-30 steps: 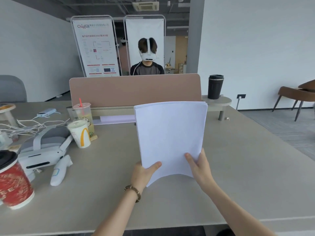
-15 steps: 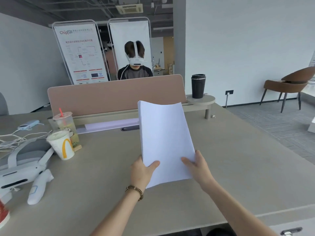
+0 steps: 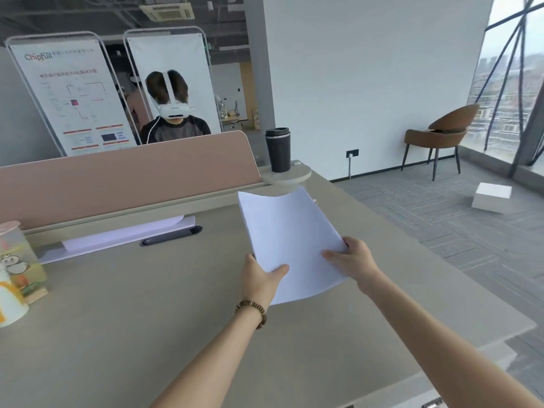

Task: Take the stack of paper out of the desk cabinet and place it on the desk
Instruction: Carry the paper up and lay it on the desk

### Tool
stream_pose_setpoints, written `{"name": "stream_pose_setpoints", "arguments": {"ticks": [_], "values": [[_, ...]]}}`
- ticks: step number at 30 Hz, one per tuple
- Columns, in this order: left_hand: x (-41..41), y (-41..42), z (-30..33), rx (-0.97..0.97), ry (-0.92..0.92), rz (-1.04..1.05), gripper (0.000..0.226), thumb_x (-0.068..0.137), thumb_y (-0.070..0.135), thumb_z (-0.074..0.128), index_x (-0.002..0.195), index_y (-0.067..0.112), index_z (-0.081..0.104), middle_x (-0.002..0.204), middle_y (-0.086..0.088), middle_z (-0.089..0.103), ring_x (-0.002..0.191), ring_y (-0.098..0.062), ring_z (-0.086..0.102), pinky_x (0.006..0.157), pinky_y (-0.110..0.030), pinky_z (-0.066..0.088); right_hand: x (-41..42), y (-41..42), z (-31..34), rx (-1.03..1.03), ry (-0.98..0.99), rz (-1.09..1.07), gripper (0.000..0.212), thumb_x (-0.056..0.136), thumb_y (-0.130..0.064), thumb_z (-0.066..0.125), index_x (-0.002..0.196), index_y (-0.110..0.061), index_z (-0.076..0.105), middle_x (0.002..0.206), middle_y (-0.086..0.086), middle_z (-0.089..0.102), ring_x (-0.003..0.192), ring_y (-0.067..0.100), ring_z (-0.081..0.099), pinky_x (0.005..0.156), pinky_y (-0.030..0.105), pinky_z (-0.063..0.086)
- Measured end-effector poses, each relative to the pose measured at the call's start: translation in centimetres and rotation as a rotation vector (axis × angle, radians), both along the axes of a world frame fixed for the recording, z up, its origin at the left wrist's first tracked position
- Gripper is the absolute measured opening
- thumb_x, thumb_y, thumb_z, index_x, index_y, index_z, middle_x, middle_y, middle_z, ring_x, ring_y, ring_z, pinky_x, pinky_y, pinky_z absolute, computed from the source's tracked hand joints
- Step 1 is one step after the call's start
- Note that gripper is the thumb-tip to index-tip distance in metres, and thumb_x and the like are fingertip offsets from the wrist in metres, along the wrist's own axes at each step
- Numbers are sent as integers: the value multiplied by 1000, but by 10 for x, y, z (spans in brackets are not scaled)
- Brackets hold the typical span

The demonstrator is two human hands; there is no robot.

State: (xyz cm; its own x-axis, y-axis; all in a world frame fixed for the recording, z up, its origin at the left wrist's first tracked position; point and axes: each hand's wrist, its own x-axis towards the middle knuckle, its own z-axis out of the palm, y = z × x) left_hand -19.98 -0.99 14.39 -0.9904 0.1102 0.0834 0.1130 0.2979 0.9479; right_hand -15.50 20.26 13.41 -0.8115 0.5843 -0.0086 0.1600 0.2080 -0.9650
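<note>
Left hand (image 3: 260,279): clasps the near left edge of the stack of paper (image 3: 290,240), thumb on top, fingers beneath; beaded bracelet (image 3: 252,310) on the wrist.
Right hand (image 3: 351,262): grips the stack's near right corner, thumb on the top sheet.
Stack of paper: centre of frame, white, bowed upward between the hands, held over the desk (image 3: 147,304); whether its far edge touches the surface is unclear.
Black pen-like object (image 3: 170,235): left of the stack, on the desk, just beside a white sheet (image 3: 126,237) under the pink divider (image 3: 126,175).
Black tumbler (image 3: 277,150): above the stack, on a round shelf (image 3: 290,176).
Drink cups (image 3: 16,269): left edge.
White box (image 3: 491,197): on the floor, right.
</note>
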Motion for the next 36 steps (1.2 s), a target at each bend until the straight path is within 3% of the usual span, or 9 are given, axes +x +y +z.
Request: {"name": "stream_pose_setpoints", "arguments": {"ticks": [3,7,11,14,20,24,27,31,36], "values": [[-8,32,-6,3,-35,-15,47,70,18,86,102,11,52,98,2,67,83,-16,64,72,-28,48,-1,31,-4,4,-17,-11,36,64,-26,77,90,-4,68,86,6,65,77,25,60,67,34,49],[-8,64,-13,-45,-55,-4,43,72,20,85,99,14,52,90,7,62,83,-18,61,73,-27,45,-4,62,-9,27,-27,0,39,61,-28,79,86,-1,66,81,5,63,73,24,57,64,33,46],[-20,86,-16,-130,-58,7,47,71,26,86,99,10,52,92,3,60,84,-21,59,74,-28,46,-14,85,-16,63,-36,2,26,69,-23,82,88,-10,68,83,2,65,75,22,60,63,29,45],[-33,101,-17,-163,-68,-14,50,70,27,86,101,9,51,98,0,60,88,-22,59,75,-29,46,-21,96,-18,96,-45,-22,33,71,-23,79,102,-17,70,95,1,70,89,24,65,67,29,48],[-53,123,-29,-192,-95,-22,41,74,31,79,96,8,53,100,-3,65,85,-23,62,73,-29,49,-34,113,-21,193,-134,-11,36,74,-28,76,108,-19,71,99,2,73,93,24,67,72,30,51],[-62,131,-31,-222,-91,-19,30,77,32,65,93,8,55,93,-3,67,83,-26,66,73,-35,56,-40,122,-24,329,-224,-29,37,68,-46,70,100,-26,70,93,-3,73,96,26,67,89,43,53],[-68,133,-30,-351,-52,-21,27,77,38,59,86,14,52,86,2,63,82,-28,65,70,-34,53,-44,126,-24,472,-294,-42,28,72,-53,64,89,-30,61,86,-9,65,104,26,62,92,40,42],[-78,130,-33,-532,26,-37,27,74,42,54,76,15,51,99,-3,53,93,-31,60,84,-41,53,-47,129,-25,553,-349,-25,45,78,-55,66,110,-24,63,101,-3,65,118,26,53,90,38,32],[-88,125,-44,-798,121,-51,40,83,47,47,95,13,63,115,-7,54,113,-29,48,101,-41,37,-45,132,-30,668,-442,-2,57,78,-65,60,117,-23,62,115,2,63,124,30,47,94,38,33]]}}
